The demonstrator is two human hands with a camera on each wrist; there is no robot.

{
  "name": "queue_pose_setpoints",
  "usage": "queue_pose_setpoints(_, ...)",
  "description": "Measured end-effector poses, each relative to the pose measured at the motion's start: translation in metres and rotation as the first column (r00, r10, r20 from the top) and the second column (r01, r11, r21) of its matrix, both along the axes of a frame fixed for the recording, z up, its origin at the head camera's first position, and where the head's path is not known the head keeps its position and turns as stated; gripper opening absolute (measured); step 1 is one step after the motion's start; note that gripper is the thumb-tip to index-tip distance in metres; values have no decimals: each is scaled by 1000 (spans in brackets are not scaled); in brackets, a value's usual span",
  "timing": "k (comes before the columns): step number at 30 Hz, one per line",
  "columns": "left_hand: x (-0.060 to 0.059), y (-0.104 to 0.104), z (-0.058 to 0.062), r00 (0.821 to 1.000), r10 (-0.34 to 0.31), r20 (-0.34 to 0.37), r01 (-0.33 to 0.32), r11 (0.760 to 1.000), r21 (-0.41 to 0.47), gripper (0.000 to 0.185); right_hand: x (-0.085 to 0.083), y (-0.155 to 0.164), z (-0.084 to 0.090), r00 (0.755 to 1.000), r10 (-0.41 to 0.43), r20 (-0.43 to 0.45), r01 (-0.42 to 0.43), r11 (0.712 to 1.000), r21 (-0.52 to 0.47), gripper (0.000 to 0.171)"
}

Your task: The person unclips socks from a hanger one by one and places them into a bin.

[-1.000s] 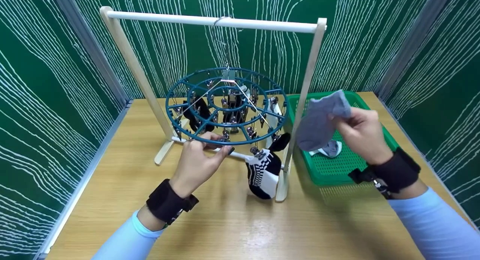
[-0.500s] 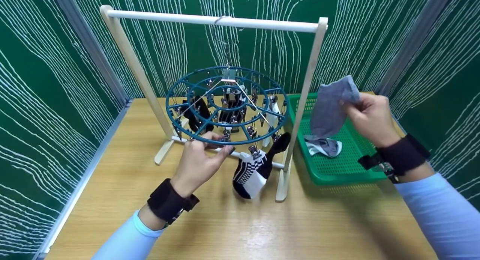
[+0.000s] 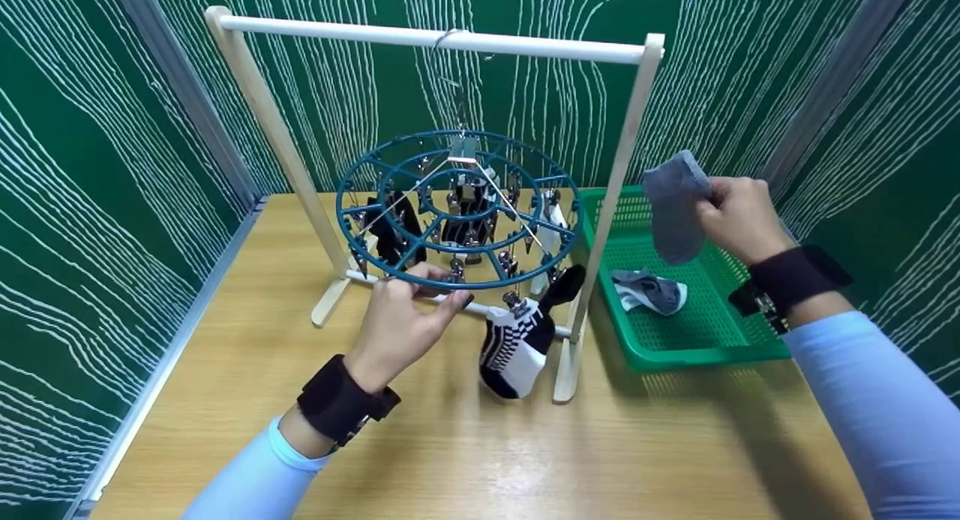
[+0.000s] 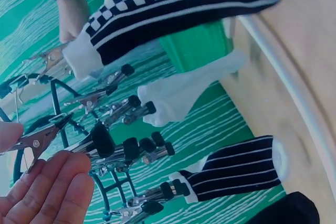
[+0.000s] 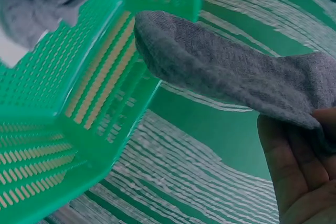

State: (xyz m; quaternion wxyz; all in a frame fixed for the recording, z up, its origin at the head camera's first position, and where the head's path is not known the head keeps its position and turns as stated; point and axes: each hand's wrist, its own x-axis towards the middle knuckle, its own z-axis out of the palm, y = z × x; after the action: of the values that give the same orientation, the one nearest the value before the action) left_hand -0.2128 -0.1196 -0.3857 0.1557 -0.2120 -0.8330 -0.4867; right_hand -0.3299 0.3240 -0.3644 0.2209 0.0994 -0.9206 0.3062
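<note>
My right hand [image 3: 742, 214] pinches a grey sock [image 3: 677, 212] near its cuff, and the sock hangs over the green basket [image 3: 637, 361]. At the front rim of the round blue drying hanger [image 3: 390, 271], my left hand [image 3: 401, 321] pinches a metal clip [image 4: 38, 141] between thumb and fingers. Beside that hand, a black-and-white checkered sock [image 3: 517, 355] dangles from another clip [image 3: 514, 304]. Farther back on the hanger are a striped sock [image 4: 239, 169], a white sock [image 4: 178, 95] and a black sock [image 3: 390, 227].
The hanger is hooked on the white top bar [image 3: 337, 31] of a wooden stand [image 3: 611, 182]. Another grey-and-white sock [image 3: 651, 291] lies in the basket, right of the stand. Green patterned walls [image 3: 75, 167] enclose the wooden table [image 3: 247, 370] at the back and sides.
My right hand has moved right and up with the grey sock, away from the hanger. The checkered sock has swung on its clip. My left hand stays at the hanger's front rim.
</note>
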Motion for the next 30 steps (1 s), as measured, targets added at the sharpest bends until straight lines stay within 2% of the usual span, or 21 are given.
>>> queue_pose_setpoints(4,0,1,1,1000,-7,3,7,1000,-6,22,-10,6,-3,997,-26,72,23,999,43,19)
queue_pose_setpoints(9,-2,1,0,1000,-19,-6,19,1000,-4,20,-22,10,-8,988,-59,145,37,988,148,21)
queue_pose_setpoints(14,-3,1,-3,999,-12,-36,12,1000,-10,21,-37,12,-25,985,-84,153,43,965,257,21)
queue_pose_setpoints(17,-4,0,-5,999,-9,-48,8,1000,-16,22,-44,13,-36,977,-91,194,29,953,302,21)
queue_pose_setpoints(23,-3,0,-4,1000,-7,-28,7,1000,-10,21,-52,8,-56,954,-141,263,7,891,453,19)
queue_pose_setpoints(27,-3,1,-4,1000,-10,-10,10,1000,-4,20,-54,-2,-71,956,-117,269,-39,858,511,13)
queue_pose_setpoints(30,-3,1,-4,1000,-13,-6,13,1000,-2,19,-53,-13,-80,948,-88,307,-95,840,535,11)
